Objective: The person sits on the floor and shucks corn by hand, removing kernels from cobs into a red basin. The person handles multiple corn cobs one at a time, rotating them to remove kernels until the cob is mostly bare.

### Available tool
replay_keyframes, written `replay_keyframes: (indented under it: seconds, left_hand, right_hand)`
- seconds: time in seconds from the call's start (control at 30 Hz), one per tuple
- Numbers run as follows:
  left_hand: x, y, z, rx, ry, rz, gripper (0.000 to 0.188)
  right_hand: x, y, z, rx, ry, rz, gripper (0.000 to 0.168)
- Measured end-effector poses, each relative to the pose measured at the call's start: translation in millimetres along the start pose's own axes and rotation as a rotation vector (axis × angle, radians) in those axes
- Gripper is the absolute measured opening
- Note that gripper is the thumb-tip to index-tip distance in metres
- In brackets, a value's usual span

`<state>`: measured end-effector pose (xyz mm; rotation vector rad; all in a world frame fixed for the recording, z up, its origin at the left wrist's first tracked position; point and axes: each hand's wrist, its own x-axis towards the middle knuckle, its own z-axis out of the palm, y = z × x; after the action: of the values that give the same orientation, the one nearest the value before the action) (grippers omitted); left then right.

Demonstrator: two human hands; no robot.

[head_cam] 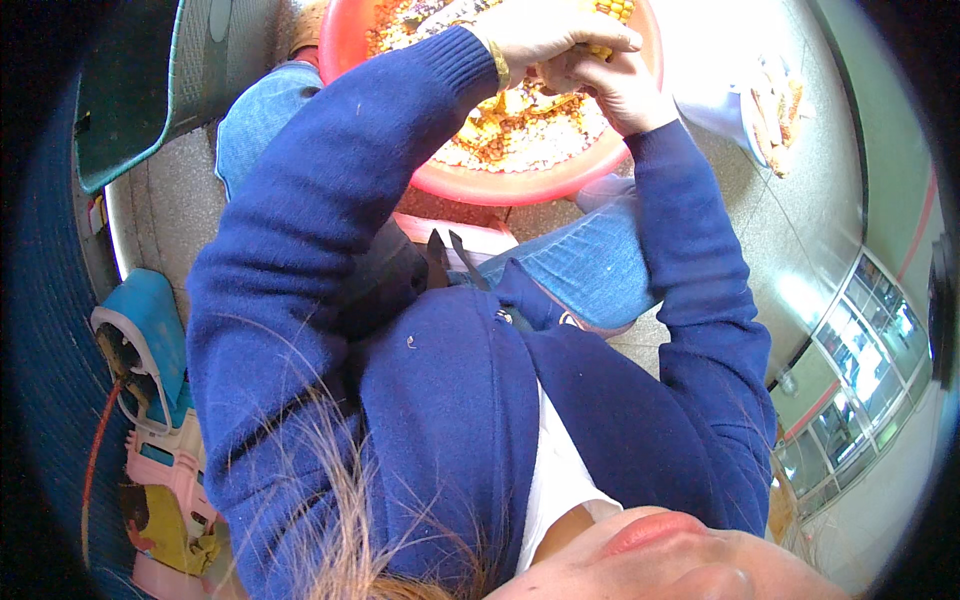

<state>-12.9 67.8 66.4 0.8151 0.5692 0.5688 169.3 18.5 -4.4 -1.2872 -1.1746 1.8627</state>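
My left hand (559, 34), with a gold band at its wrist, reaches across an ear of corn (600, 51) with yellow kernels. My right hand (622, 86) grips the same ear from the right, and the hands touch. Overexposure and the fingers hide part of the ear. Below both hands is a red plastic basin (495, 191) holding loose corn kernels (525, 146) in yellow, orange and white. Dark-speckled ears of corn (454, 13) lie at the basin's far side, partly cut off by the picture's top edge.
A white bucket (709, 112) with bare corncobs (776, 112) stands to the right. Left of my leg is a dark green plastic crate or chair (180, 97). Blue-and-white (150, 315) and pink plastic items (169, 465) lie lower left. My jeans-clad legs (577, 262) flank the basin.
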Motion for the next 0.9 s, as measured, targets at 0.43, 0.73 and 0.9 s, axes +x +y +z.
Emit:
replay_keyframes:
  seconds: [0.43, 0.73, 0.9]
  left_hand:
    - [3, -2, 1, -0.133, 0.116, -0.077, 0.018]
    - [-1, 2, 3, -0.447, 0.021, 0.118, 0.025]
    - [-1, 9, 11, -0.558, 0.035, 0.176, 0.025]
  right_hand:
    - [1, -17, 22, -0.301, 0.238, -0.038, 0.044]
    - [-7, -42, 32, -0.167, 0.156, -0.08, 0.051]
    - [-8, -46, 27, -0.346, 0.298, -0.213, 0.049]
